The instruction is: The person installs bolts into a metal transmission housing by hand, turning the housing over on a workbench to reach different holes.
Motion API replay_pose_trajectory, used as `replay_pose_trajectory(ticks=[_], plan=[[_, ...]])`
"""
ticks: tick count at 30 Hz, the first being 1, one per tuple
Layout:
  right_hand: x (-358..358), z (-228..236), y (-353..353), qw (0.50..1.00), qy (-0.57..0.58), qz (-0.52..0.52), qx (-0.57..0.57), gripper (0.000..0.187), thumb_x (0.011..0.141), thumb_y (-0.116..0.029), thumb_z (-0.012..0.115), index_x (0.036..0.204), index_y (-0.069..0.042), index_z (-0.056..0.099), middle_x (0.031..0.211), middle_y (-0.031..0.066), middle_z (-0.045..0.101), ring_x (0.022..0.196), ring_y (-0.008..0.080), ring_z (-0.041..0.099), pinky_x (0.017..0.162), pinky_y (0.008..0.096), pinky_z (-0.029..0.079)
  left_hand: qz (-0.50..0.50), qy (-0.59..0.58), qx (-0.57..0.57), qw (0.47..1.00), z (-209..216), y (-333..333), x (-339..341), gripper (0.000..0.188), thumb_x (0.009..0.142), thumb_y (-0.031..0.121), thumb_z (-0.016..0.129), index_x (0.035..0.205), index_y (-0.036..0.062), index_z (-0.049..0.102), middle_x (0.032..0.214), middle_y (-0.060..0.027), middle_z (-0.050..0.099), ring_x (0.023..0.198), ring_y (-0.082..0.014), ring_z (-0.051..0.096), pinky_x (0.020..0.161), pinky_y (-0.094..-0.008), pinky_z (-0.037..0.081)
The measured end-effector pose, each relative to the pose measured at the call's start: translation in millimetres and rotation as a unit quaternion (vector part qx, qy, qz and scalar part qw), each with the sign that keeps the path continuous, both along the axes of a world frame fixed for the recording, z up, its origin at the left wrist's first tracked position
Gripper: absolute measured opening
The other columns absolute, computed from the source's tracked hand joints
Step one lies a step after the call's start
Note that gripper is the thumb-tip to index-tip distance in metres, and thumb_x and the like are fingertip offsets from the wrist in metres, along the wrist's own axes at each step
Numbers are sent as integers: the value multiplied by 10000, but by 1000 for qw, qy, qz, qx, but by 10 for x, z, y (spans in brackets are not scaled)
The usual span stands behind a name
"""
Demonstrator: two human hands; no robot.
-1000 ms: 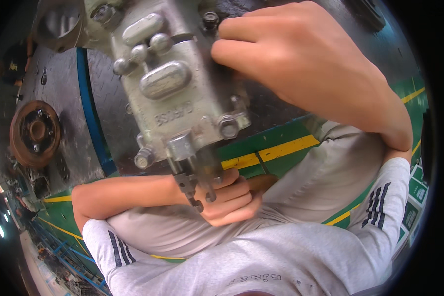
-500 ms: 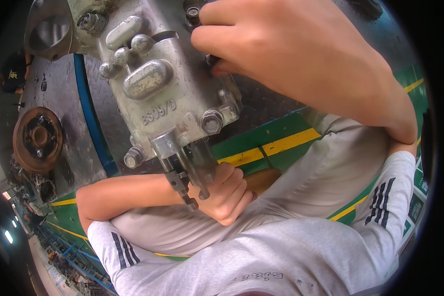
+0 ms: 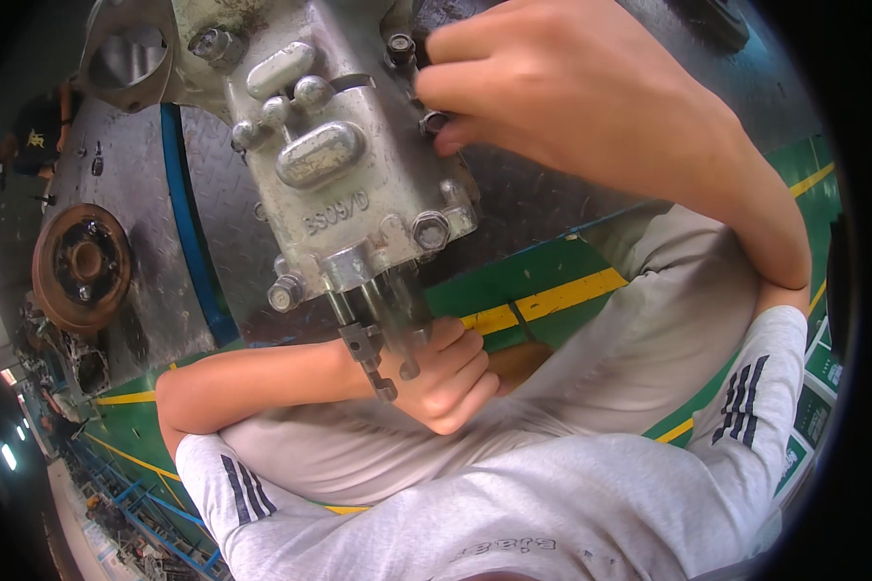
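A cast-metal gearbox housing (image 3: 329, 218) with raised ribs and corner bolts fills the upper middle. Along its right side, my right hand (image 3: 543, 92) is closed, fingers curled, with thumb and fingertips around a small dark bolt (image 3: 434, 123). Another bolt (image 3: 400, 48) sits just above, near the knuckles. Steel shift rods (image 3: 363, 344) with notched ends stick out of the housing's near end. Behind and beside these rods, my left hand (image 3: 451, 378) is closed into a fist. Whatever it may hold is hidden.
The housing is over a dark metal-topped bench (image 3: 543, 184) with a blue strip (image 3: 186, 213). A rusty round hub or drum (image 3: 82, 266) lies at the left. Another person (image 3: 39, 136) is at the far left. Green floor with yellow lines (image 3: 552, 295) shows below the bench.
The housing and bench appear shifted slightly right in the view. My right hand stays by the housing's side, and the bolt at its fingertips shows more clearly. My left fist has barely moved.
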State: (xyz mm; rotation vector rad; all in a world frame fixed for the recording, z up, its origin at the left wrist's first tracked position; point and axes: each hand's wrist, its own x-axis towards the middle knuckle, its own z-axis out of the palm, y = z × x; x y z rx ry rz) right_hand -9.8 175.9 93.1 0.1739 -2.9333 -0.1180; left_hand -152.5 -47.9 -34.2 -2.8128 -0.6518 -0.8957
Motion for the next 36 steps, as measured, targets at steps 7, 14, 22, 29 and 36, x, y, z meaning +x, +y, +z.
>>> replay_pose_trajectory(ticks=[7, 14, 22, 29, 36], plan=[[-46, -21, 48, 999, 19, 34, -35, 131, 889, -89, 699, 936, 1, 616, 861, 118, 614, 797, 321, 734, 607, 416, 598, 4, 17, 4, 1000, -9, -4, -28, 397, 772, 169, 816, 614, 97, 459, 584, 6, 369, 512, -145, 417, 511, -323, 230], [-54, -64, 192, 995, 15, 83, -54, 170, 867, -99, 704, 982, -7, 618, 901, 116, 609, 768, 302, 723, 596, 415, 591, 1, -2, 12, 1000, -23, -1, 4, 388, 762, 165, 816, 618, 97, 462, 586, 7, 366, 517, -148, 422, 515, -330, 232], [-59, -10, 55, 999, -17, 30, -3, 136, 881, -125, 713, 926, -48, 610, 893, 88, 583, 745, 280, 715, 565, 384, 574, 2, -3, 13, 1000, -23, -17, 1, 388, 759, 171, 816, 621, 92, 463, 589, 3, 360, 520, -154, 415, 517, -331, 226], [-54, -220, 38, 994, 86, 27, -65, 324, 763, -136, 865, 1008, -49, 670, 967, 77, 650, 813, 309, 703, 670, 418, 560, 1, -9, 15, 1000, -71, -24, -3, 385, 749, 173, 815, 623, 89, 460, 591, -6, 369, 521, -158, 417, 519, -335, 224], [-67, -257, 23, 994, 82, 23, -68, 305, 767, -129, 854, 968, -37, 644, 930, 78, 601, 792, 281, 694, 658, 405, 576, -9, -21, 17, 1000, -71, -16, -8, 396, 774, 162, 819, 626, 92, 458, 597, -6, 362, 528, -163, 437, 511, -335, 253]])
